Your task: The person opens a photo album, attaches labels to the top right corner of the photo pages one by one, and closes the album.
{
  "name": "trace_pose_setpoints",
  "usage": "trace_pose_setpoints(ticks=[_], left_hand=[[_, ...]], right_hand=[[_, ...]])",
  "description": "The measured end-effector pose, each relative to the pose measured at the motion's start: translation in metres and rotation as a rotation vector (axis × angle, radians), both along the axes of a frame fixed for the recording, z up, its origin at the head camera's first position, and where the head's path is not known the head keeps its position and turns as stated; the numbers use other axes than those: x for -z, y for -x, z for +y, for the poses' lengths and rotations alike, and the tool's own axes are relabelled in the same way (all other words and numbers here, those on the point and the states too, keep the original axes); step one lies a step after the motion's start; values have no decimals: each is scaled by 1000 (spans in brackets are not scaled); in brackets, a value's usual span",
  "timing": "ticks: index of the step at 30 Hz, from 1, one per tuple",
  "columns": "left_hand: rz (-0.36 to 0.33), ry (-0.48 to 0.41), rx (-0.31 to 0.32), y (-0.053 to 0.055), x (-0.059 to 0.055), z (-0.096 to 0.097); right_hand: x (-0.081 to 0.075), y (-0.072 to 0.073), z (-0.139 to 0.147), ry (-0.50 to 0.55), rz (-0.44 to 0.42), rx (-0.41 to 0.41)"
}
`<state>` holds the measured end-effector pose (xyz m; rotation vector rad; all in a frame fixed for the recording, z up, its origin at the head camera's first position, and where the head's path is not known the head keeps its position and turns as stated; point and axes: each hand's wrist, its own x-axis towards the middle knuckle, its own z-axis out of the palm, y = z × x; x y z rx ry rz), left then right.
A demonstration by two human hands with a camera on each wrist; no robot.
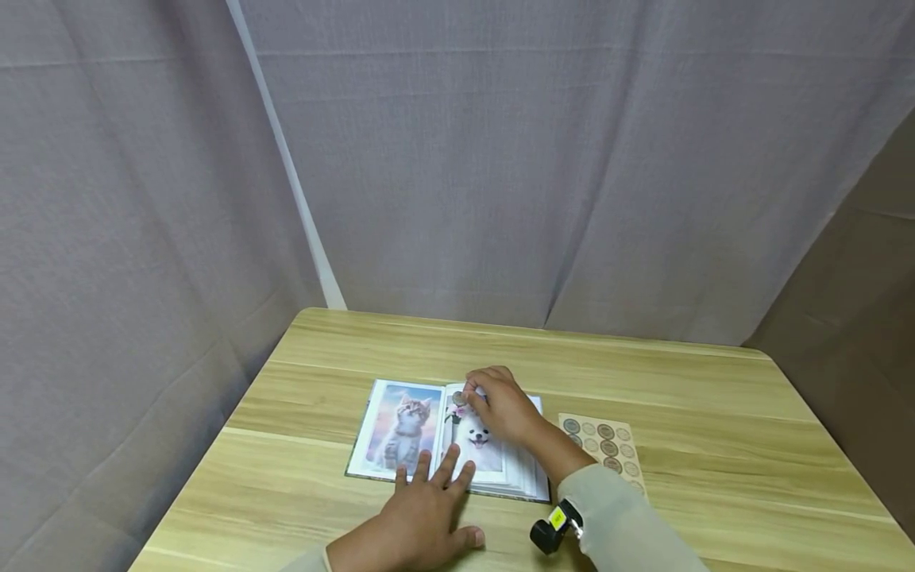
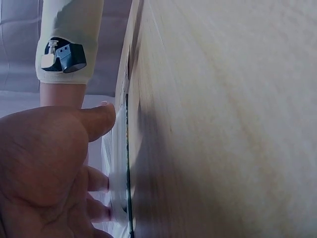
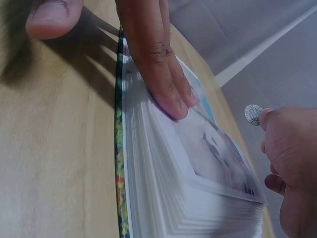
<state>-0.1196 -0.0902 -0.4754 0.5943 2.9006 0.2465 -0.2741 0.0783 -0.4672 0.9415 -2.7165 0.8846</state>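
Observation:
An open photo album [image 1: 369, 433] lies flat, with a kitten photo [image 1: 403, 429] on its left page and a white dog photo [image 1: 489, 454] on the right. My left hand [image 1: 427, 512] spreads its straight fingers over the lower edge, and in the right wrist view its fingertips [image 3: 173, 106] press on the dog page. Between thumb and finger, my right hand [image 1: 506, 409] pinches a round sticker [image 3: 253, 114] by its edge. In the head view, the sticker overlaps the top left of the dog photo, near some pink flowers [image 1: 455, 411].
To the right of the album lies a tan sheet [image 1: 597, 425] of round stickers, partly covered by the right sleeve [image 1: 622, 516]. A black wrist camera [image 1: 554, 528] is strapped at that sleeve's cuff. Grey curtains [image 1: 443, 175] stand behind the wooden table [image 1: 286, 445].

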Motion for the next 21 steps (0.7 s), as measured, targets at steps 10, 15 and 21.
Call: trace_pose_setpoints(ticks=[10,15,21], left_hand=[[-3,11,0,0,0,-1],[-8,26,-3,0,0,-1],[-18,20,4,0,0,-1]], right_hand=[[4,4,-6,-6,13,-7],[6,6,-9,-23,17,2],[6,9,-14,-12,39,-8]])
